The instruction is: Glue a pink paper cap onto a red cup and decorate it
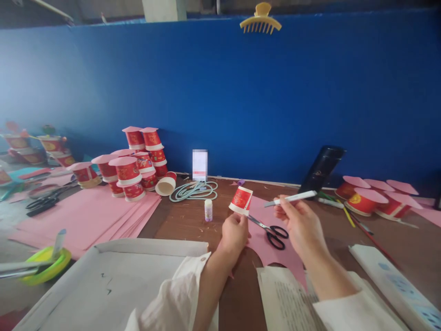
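Observation:
My left hand (236, 232) is closed on the low edge of a small red paper cup (240, 200), which is upside down and slightly tilted, with its pale base upward. To the right, my right hand (303, 225) grips a slim white craft knife (296, 197) between thumb and fingers. Its thin grey tip points left toward the cup, with a gap between them. Below and between the hands, black-handled scissors (274, 233) lie partly spread on cut pink paper (262, 250). A glue stick (208, 210) stands upright left of the cup.
Pink-topped red cups (124, 171) stand stacked at left on pink sheets (82, 216); more cups (365, 201) sit at right. A coiled pale cable (193, 191), a leaning black flask (322, 170), an open white box (151, 276) and a printed sheet (285, 299) surround the hands.

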{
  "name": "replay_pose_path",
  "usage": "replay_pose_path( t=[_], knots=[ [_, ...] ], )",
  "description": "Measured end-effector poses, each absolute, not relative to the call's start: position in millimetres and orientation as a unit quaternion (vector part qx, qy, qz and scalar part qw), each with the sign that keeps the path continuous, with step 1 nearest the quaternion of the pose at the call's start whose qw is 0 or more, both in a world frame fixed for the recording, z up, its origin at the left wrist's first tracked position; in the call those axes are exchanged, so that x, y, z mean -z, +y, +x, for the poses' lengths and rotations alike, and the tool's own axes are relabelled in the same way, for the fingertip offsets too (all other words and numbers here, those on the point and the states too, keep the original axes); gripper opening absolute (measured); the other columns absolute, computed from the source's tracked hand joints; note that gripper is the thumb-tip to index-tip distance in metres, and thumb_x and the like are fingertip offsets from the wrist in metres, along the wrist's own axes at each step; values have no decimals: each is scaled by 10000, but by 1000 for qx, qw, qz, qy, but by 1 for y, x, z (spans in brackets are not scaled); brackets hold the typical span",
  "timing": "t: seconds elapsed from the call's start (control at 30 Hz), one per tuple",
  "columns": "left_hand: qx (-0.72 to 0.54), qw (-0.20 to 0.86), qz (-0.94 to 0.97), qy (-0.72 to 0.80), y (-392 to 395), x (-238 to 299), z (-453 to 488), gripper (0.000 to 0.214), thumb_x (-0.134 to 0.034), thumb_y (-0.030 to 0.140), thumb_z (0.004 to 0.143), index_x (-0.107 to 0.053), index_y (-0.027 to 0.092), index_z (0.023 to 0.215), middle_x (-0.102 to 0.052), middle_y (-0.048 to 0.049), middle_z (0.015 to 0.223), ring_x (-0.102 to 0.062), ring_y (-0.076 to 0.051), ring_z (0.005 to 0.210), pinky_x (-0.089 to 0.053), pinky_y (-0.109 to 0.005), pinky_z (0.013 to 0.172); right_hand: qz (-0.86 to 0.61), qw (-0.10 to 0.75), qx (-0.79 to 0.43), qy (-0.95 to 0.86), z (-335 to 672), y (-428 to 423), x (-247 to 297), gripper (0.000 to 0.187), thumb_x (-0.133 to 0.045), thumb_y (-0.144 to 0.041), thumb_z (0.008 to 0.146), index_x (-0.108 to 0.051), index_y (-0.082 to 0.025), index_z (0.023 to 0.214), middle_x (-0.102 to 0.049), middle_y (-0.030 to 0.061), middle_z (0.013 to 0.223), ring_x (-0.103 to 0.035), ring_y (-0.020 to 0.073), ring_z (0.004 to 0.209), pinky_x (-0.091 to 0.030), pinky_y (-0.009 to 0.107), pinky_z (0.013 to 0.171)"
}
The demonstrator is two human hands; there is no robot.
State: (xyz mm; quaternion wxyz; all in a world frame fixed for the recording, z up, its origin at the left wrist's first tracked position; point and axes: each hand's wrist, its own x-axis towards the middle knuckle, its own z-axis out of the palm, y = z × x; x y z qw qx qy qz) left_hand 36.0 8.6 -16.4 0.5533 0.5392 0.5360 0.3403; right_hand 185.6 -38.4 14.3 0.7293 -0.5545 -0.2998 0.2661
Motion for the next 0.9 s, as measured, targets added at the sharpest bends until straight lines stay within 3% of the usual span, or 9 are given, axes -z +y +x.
replay_pose_path(
  t=[0.07,0.17,0.3,0.43,0.7,0.9],
  knots=[
    [-357,489,605,517,6,19,36,322,-507,309,879,-483,208,574,-478,24,443,-529,-142,454,-392,-246,505,-550,734,-267,-294,175,-39,0,469,-827,-538,675,-704,-184,959,-725,49,861,-689,165,732,-604,277,651],
    [-398,441,631,499,3,21,36,308,-454,321,918,-524,210,640,-498,30,524,-526,-135,534,-380,-248,568,-558,722,-283,-295,171,-39,15,470,-813,-585,666,-689,-192,892,-704,33,773,-670,168,661,-580,287,606],
    [-405,446,651,462,-1,19,34,247,-421,342,954,-575,215,809,-573,21,624,-557,-145,627,-397,-251,633,-584,689,-303,-304,173,-42,23,474,-787,-639,656,-653,-207,799,-677,10,691,-650,172,600,-544,293,561],
    [-353,445,715,408,-9,10,32,282,-446,404,961,-595,206,824,-662,-33,758,-597,-167,693,-411,-268,653,-588,661,-331,-327,169,-43,27,463,-744,-651,701,-654,-216,830,-668,7,681,-638,177,589,-507,286,516],
    [-283,444,755,391,-16,-12,29,304,-465,354,949,-602,213,718,-706,-66,799,-626,-192,726,-402,-285,645,-594,639,-345,-346,166,-45,29,482,-740,-649,710,-657,-203,872,-674,13,706,-618,167,590,-491,276,528],
    [-267,444,758,397,-14,4,32,396,-403,401,971,-556,228,649,-669,-62,670,-598,-195,610,-367,-301,571,-599,598,-397,-356,168,-48,24,427,-716,-620,761,-621,-205,780,-583,-31,596,-528,128,500,-399,245,454]
  ],
)
